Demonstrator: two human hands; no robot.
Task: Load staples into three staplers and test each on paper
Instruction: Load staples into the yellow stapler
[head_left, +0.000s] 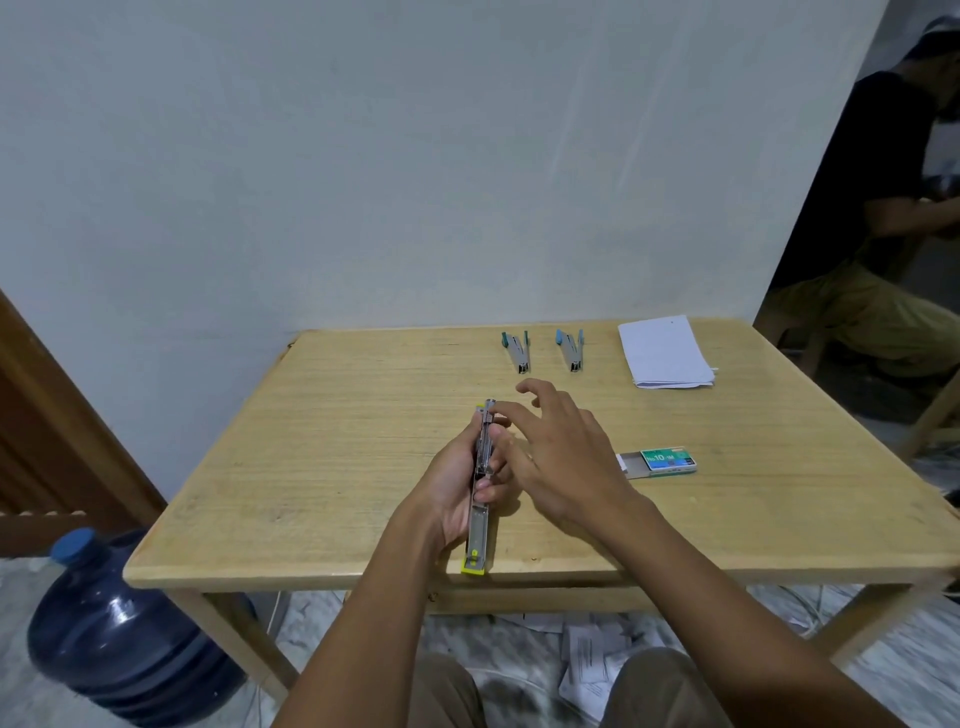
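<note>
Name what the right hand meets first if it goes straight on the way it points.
The yellow stapler in the left hand; the right hand seems already at its front end with its fingertips, though depth is unclear.

A: The table (311, 467) is pale yellow wood with fine, streaky grain. And the near stapler (478, 530)?
B: Silver, with a yellow-green end. The far-left stapler (517, 353) and far-right stapler (571, 351) are silver too, both tipped blue.
A: The paper (662, 353) is white. The box (667, 461)?
B: Teal label, white lettering; its tray (628, 464) is white.
A: The jug (119, 639) is dark blue, its cap (72, 545) a lighter blue.
B: The wall (363, 156) is plain greyish white, the door (41, 441) brown, the floor (31, 686) mottled grey and white.
</note>
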